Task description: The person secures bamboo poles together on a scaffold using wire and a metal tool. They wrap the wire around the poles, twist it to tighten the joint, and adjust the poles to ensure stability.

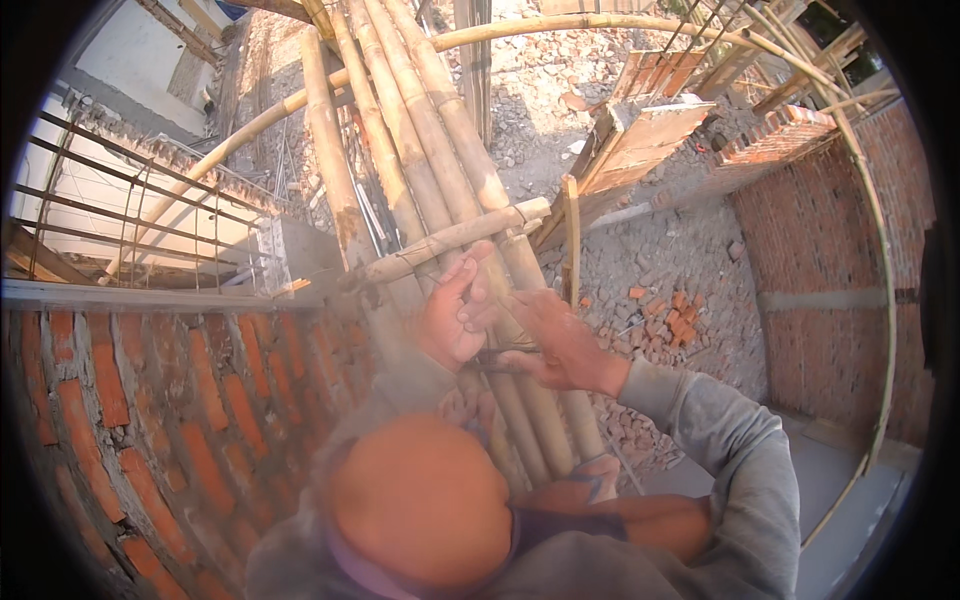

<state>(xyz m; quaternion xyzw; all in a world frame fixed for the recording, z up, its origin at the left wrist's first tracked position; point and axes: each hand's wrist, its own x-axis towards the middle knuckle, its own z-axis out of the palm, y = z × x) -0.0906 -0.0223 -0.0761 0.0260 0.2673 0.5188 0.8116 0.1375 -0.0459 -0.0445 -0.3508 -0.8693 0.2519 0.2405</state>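
Both my hands are close together above a row of long bamboo poles. My left hand has its fingers curled in, near a short bamboo crosspiece lying across the poles. What its fingers hold, if anything, is too small to make out. Just to its right, my right hand is closed on a thin dark object, which points towards the left palm. The kind of this object is hidden by the fingers and haze in the picture. Dark ties show where the crosspiece meets the poles.
A rough brick wall rises close on my left, with steel rebar beyond it. Below on the right lie rubble and broken bricks. A wooden panel and a curved bamboo pole stand right, before another brick wall.
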